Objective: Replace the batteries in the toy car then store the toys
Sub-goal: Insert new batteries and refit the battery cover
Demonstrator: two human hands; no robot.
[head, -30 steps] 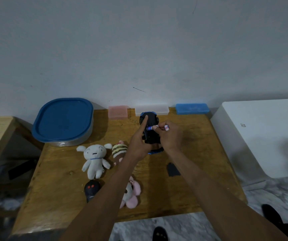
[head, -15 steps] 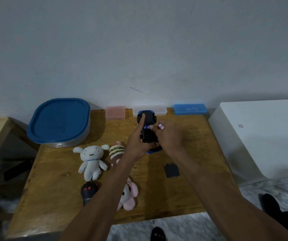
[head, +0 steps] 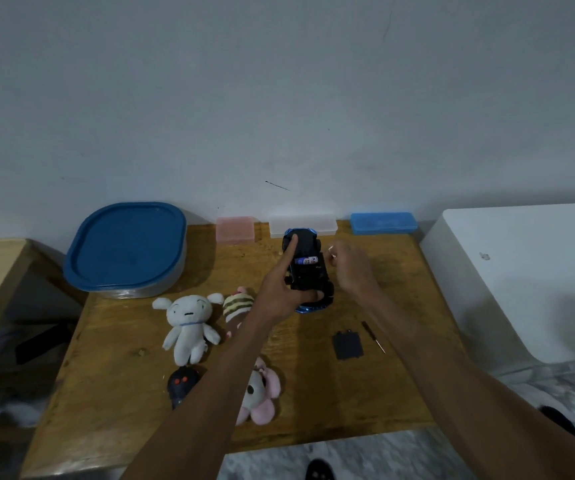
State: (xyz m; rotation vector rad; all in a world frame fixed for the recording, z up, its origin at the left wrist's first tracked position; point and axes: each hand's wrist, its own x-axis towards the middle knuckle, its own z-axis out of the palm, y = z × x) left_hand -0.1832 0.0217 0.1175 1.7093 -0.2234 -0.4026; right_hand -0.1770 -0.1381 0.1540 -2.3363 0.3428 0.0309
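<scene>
Presently left hand [head: 281,289] clasps upturned toy car [head: 308,271], one battery [head: 307,260] seated; right hand [head: 350,268] loosely curled beside it, contents indiscernible; cover [head: 347,344] refit seemingly pending.

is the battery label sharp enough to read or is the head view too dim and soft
Head view: dim, flat light; the battery in the toy car shows blurred lettering, not readable; table edges bow from wide-angle distortion; the left hand is soft-edged.
</scene>
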